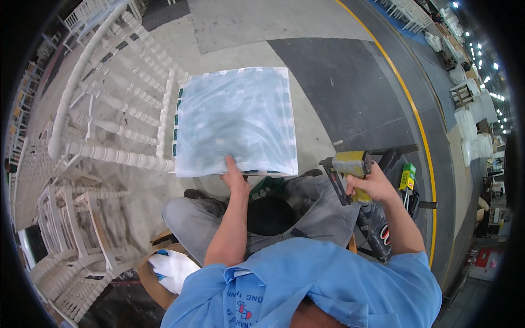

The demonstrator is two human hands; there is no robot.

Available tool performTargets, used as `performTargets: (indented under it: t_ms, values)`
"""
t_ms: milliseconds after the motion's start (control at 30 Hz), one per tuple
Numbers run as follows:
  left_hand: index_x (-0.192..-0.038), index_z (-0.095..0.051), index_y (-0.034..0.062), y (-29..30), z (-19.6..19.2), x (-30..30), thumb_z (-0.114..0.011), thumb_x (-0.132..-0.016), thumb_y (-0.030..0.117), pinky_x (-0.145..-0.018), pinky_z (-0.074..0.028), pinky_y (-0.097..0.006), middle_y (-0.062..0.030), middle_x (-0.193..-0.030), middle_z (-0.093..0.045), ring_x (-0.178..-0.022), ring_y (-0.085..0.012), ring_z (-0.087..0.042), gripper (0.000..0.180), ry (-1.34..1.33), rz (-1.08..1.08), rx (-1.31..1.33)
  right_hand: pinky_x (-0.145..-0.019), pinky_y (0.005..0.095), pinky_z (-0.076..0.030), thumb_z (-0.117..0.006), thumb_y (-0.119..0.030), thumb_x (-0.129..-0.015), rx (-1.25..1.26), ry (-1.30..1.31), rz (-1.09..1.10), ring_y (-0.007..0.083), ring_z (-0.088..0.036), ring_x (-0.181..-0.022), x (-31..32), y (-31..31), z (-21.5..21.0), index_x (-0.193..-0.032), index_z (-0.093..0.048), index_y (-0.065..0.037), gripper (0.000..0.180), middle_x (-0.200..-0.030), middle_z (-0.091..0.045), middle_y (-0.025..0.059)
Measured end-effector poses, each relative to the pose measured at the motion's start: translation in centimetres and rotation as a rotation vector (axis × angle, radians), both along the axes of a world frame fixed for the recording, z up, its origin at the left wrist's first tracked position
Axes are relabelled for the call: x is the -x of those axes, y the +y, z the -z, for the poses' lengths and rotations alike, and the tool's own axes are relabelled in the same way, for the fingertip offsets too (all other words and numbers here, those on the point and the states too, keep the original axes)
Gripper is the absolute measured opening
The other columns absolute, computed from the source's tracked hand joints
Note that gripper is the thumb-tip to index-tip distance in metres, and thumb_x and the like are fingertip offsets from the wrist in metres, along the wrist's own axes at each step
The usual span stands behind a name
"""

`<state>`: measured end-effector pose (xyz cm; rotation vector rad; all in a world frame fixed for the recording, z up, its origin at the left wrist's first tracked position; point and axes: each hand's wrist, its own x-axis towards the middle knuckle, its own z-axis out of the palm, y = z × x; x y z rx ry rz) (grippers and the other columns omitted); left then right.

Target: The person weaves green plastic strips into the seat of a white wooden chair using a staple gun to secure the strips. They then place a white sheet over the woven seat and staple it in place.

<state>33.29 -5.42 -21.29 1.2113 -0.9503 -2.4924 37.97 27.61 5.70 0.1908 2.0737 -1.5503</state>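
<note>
In front of my lap a white chair with turned spindles lies with its back [120,157] out to the left. Its square seat panel [235,123] faces up, covered by a wrinkled, pale blue see-through sheet with white and dark green patches along the edges. My left hand [237,180] grips the near edge of the seat, one finger on top of the sheet and the others partly hidden below the edge. To the right of the seat, apart from it, my right hand [376,183] is wrapped round the handle of a yellow staple gun [350,163].
Unfinished-looking pale chairs [82,235] crowd the left side. A cardboard box [149,281] with white sheets [174,269] stands by my left hip. Beside my right arm is a black stand [377,232] with a small green and yellow box [407,176]. A yellow floor line [410,90] runs along the right.
</note>
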Motion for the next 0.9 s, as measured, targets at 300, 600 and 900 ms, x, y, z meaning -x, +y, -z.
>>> performTargets:
  t_ms: [300, 600, 900]
  values:
    - [-0.141, -0.047, 0.0051, -7.1, 0.4, 0.5, -0.07, -0.1, 0.038, -0.094, -0.057, -0.046, -0.0125, -0.133, -0.061, -0.116, -0.0274, -0.064, 0.057, 0.024, 0.295, 0.005, -0.078, 0.0325, -0.058, -0.087, -0.018, -0.084, -0.048, 0.007, -0.124, 0.0187, -0.072, -0.092, -0.2, -3.8, -1.1, -0.132, -0.061, -0.001, 0.057, -0.112, -0.071, 0.0105]
    - [-0.134, -0.057, 0.0079, -16.8, -2.6, -0.4, -0.07, -0.087, 0.07, -0.074, -0.049, -0.044, -0.0088, -0.115, -0.062, -0.101, -0.0273, -0.059, 0.079, -0.441, 0.385, 0.241, -0.098, 0.0393, -0.051, -0.089, -0.012, -0.072, -0.319, 0.549, -0.546, 0.0327, -0.069, -0.111, 5.5, -6.4, -5.4, -0.128, -0.065, -0.005, 0.062, -0.118, -0.071, 0.0147]
    - [-0.087, -0.073, -0.0016, -10.7, -4.3, -4.2, -0.085, -0.085, 0.025, -0.065, -0.047, -0.031, -0.0039, -0.08, -0.068, -0.07, -0.0125, -0.057, 0.03, -0.232, 0.402, 0.521, -0.098, 0.0409, -0.053, -0.088, -0.007, -0.073, -0.236, 0.814, -0.818, 0.0337, -0.068, -0.11, 10.7, -14.1, -5.9, -0.136, -0.063, -0.011, 0.068, -0.122, -0.07, 0.0136]
